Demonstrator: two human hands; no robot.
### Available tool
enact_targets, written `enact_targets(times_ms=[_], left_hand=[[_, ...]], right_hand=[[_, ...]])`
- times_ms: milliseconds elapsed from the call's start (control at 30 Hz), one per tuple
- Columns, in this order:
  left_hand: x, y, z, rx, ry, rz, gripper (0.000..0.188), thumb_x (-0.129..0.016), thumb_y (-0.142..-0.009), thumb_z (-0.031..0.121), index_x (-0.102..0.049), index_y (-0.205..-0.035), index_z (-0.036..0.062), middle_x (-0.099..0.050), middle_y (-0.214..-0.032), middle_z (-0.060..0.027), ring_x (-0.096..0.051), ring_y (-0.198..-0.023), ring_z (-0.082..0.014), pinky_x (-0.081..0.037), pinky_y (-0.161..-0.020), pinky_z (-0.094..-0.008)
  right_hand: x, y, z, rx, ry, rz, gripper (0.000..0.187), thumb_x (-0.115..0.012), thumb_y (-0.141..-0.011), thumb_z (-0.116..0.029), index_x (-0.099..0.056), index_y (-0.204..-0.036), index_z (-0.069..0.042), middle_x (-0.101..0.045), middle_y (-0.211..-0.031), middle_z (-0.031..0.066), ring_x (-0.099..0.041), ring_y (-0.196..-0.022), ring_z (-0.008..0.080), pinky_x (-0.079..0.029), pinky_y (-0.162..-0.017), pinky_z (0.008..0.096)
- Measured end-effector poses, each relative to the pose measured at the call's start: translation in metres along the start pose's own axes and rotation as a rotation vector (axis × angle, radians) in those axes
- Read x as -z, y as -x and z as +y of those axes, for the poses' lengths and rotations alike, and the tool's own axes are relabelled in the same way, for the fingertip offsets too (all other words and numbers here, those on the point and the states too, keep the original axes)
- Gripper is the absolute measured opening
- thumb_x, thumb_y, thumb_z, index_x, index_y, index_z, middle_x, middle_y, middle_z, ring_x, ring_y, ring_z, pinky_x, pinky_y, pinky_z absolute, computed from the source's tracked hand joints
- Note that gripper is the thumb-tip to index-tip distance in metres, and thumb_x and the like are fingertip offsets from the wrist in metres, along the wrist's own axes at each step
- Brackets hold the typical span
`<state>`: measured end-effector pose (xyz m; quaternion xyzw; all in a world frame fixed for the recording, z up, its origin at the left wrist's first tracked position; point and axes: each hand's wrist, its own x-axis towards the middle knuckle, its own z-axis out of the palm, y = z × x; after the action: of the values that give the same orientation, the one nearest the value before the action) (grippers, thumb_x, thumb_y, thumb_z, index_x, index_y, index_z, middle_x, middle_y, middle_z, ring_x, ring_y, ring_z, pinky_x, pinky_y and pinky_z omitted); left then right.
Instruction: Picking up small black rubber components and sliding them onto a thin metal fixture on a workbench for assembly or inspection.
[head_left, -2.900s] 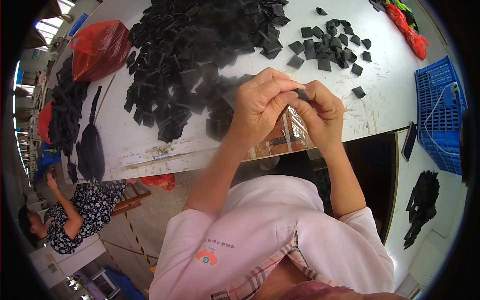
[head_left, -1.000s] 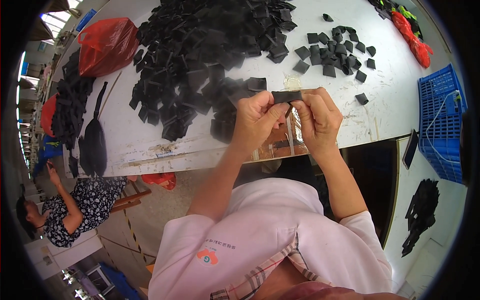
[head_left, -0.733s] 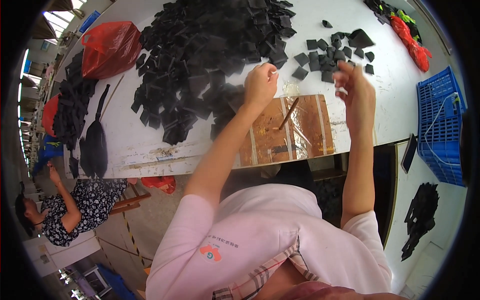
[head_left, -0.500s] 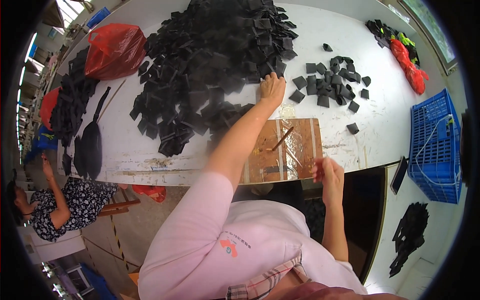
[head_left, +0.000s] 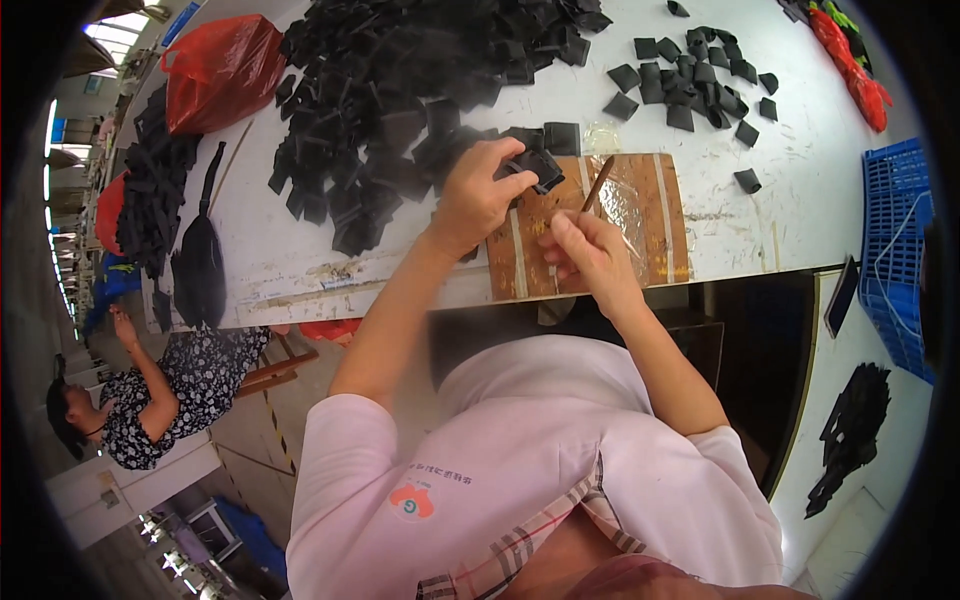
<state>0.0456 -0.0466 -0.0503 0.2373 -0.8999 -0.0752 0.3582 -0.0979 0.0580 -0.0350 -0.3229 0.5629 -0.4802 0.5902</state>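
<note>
My left hand is above the left edge of a brown wooden board. Its thumb and fingers pinch a small black fabric piece, which looks folded. Over the middle of the board, my right hand is closed, thumb against fingers. A thin brown stick slants up out of its grip, rather like a pen; the lower end is hidden by the fingers. Clear tape and pale strips cover parts of the board. Just beyond the left hand spreads a big heap of black fabric pieces.
Several curled black pieces lie scattered on the white table at the far right. A red plastic bag and a black bundle are on the left. A blue crate stands at right. Another person sits at left.
My left hand has come back from the heap's edge with a black fabric piece. My right hand has moved in over the board and taken the stick. The view has shifted.
</note>
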Motion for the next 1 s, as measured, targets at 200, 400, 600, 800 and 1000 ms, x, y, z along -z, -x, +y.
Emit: enact_targets(times_ms=[200,400,600,800,1000], left_hand=[[0.016,0.028,0.021,-0.053,0.019,0.082,0.018,-0.057,-0.062,0.002,-0.06,-0.079,0.005,-0.053,-0.092,-0.0119,-0.054,-0.079,-0.0268,-0.045,-0.065,-0.0337],[0.005,0.046,0.032,0.719,0.424,0.351,0.016,-0.058,-0.075,0.002,-0.058,-0.091,0.0033,-0.055,-0.086,-0.0078,-0.052,-0.068,-0.0106,-0.042,-0.054,-0.0207],[0.01,0.036,0.04,1.062,0.904,0.396,0.013,-0.062,-0.075,0.009,-0.06,-0.085,0.0009,-0.057,-0.071,0.0006,-0.048,-0.06,-0.0043,-0.037,-0.052,-0.0168],[0.002,0.039,0.029,1.099,0.986,0.316,0.012,-0.064,-0.074,0.009,-0.062,-0.082,0.0012,-0.057,-0.067,0.001,-0.046,-0.055,-0.0023,-0.033,-0.047,-0.0155],[0.0,0.039,0.02,0.996,0.707,0.301,0.01,-0.062,-0.074,0.004,-0.06,-0.08,-0.0038,-0.059,-0.07,-0.0032,-0.053,-0.059,-0.0064,-0.043,-0.055,-0.0185]], right_hand=[[-0.023,-0.013,0.021,-0.037,-0.336,0.08,0.021,-0.056,-0.083,-0.022,-0.056,-0.079,-0.001,-0.055,-0.063,0.0013,-0.051,-0.053,0.0058,-0.042,-0.046,0.0173],[-0.023,-0.019,0.024,-0.244,-0.65,0.055,0.014,-0.057,-0.083,-0.017,-0.052,-0.075,-0.006,-0.055,-0.062,0.0014,-0.053,-0.051,0.009,-0.045,-0.047,0.0191],[-0.022,-0.021,0.027,-0.247,-0.659,0.034,0.013,-0.056,-0.083,-0.016,-0.053,-0.076,-0.006,-0.054,-0.062,0.0009,-0.053,-0.051,0.0086,-0.045,-0.047,0.0194],[-0.024,-0.024,0.029,-0.247,-0.662,-0.024,0.013,-0.056,-0.084,-0.017,-0.053,-0.076,-0.006,-0.054,-0.062,-0.0003,-0.052,-0.051,0.0078,-0.045,-0.046,0.0189],[-0.025,-0.02,0.032,0.5,0.79,0.297,0.021,-0.062,-0.078,-0.018,-0.056,-0.083,0.001,-0.052,-0.061,0.0058,-0.052,-0.051,0.0152,-0.042,-0.046,0.0251]])
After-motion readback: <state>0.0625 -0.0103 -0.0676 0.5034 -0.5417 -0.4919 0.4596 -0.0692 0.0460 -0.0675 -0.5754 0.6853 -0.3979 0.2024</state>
